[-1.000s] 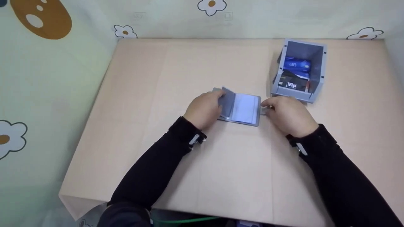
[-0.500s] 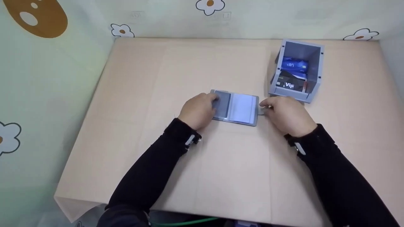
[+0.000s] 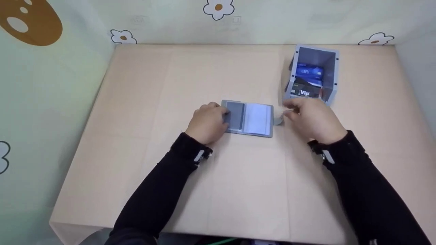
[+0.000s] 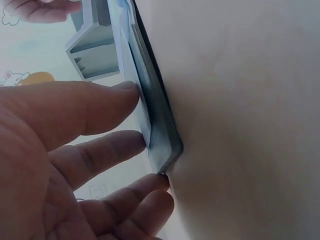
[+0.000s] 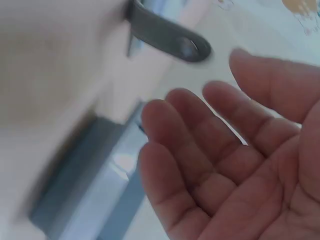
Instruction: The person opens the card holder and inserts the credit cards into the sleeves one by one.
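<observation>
Far left: left hand (image 3: 207, 124) set at the left edge of a small grey card holder (image 3: 258, 119). Fingers slightly bent and spread; in the left wrist view the thumb and index tips are rested on the holder, another fingertip is at its corner. Steadied rather than gripped, it seems.

Middle: card holder laid flat on the cloth-covered table (image 3: 204, 190), spread like a book. Dark panel (image 3: 235, 115) on the left, pale clear sleeve page on the right. A strap (image 5: 167, 37) with a snap button (image 5: 189, 48) juts from the right edge, unfastened.

Right: right hand (image 3: 315, 117) held just beside the strap. Fingers half curled, thumb well apart, nothing held; strap is seen apart from the fingertips in the right wrist view.

Farther right and behind: grey bin (image 3: 336, 69), its front partly covered by the right hand in the head view. Blue card (image 3: 308, 71) and black Vip card (image 3: 299, 86) are contained.

Step, as judged: holder opened out, strap just cleared, sleeves exposed. Next move probably calls for the holder to be pinned by the left hand while a card is picked from the bin by the right.
</observation>
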`<state>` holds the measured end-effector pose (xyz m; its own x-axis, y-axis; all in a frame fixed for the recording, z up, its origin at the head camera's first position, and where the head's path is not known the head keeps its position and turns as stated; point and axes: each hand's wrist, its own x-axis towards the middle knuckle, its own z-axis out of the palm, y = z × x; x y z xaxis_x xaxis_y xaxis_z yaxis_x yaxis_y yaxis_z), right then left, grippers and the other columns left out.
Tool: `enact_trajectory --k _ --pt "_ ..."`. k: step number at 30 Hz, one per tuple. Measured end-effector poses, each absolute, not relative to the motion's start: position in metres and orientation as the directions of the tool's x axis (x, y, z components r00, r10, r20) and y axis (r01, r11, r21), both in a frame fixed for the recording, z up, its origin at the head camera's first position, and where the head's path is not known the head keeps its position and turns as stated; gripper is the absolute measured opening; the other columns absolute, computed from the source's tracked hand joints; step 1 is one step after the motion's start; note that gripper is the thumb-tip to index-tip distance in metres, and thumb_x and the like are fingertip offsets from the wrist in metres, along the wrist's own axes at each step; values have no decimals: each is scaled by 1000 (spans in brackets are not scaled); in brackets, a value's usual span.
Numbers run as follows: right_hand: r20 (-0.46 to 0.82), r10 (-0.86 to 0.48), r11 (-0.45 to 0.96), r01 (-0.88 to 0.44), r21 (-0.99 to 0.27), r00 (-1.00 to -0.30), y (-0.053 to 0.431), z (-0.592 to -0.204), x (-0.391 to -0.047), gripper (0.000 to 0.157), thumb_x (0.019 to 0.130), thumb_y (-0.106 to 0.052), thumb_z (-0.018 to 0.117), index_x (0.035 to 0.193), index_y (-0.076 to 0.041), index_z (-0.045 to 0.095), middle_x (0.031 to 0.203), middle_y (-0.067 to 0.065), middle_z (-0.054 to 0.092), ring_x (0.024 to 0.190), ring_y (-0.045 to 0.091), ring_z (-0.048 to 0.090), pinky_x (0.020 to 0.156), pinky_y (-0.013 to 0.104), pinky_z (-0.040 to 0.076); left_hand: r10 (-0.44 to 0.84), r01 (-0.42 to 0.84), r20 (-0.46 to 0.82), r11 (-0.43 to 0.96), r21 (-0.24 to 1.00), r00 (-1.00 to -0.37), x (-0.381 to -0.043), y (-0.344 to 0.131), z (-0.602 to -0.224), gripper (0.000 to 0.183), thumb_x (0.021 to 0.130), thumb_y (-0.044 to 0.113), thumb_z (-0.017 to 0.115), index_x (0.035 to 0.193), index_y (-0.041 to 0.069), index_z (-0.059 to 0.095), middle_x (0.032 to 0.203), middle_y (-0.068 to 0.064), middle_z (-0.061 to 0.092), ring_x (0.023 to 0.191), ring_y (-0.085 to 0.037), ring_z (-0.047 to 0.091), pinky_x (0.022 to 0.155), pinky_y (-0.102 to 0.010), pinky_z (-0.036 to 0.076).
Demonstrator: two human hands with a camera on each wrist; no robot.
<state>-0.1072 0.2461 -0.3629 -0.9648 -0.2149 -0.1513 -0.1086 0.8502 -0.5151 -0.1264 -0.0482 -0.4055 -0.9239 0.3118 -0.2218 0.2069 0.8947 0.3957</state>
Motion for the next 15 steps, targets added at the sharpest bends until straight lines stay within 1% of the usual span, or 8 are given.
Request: enact_trajectory --k 3,8,10,11,15 --pt "-135 -169 864 -80 -498 -976 260 -349 -117 33 103 -16 67 133 -3 70 127 22 73 109 38 69 96 58 52 314 213 -209 892 400 -926 -125 -49 -406 42 97 28 74 137 14 70 132 -10 67 118 -31 61 104 -49 47" --pt "-186 -137 928 -60 -368 -973 286 -333 -149 40 103 -18 64 139 1 65 138 28 65 122 47 61 106 66 43 312 214 -201 893 397 -929 -124 -49 -406 41 97 29 74 136 15 71 131 -9 67 118 -30 60 104 -47 46" --pt "-218 -145 951 -75 -301 -965 293 -332 -162 43 103 -18 64 141 2 63 138 30 64 125 50 59 109 67 41 312 215 -202 894 393 -928 -124 -49 -406 42 97 30 74 136 15 71 131 -9 67 117 -29 60 103 -47 46" --pt "-234 -151 958 -84 -275 -961 295 -332 -168 44 103 -19 65 141 3 63 137 31 65 124 50 59 108 67 42 313 215 -205 894 392 -927 -124 -49 -406 42 97 30 74 136 16 71 131 -8 67 117 -29 60 103 -47 45" --pt "-290 -180 975 -130 -182 -940 298 -336 -188 47 100 -23 69 140 2 64 135 30 66 125 54 57 109 70 40 321 226 -208 896 383 -924 -124 -49 -407 41 98 32 73 136 17 71 129 -8 67 115 -29 59 102 -47 46"
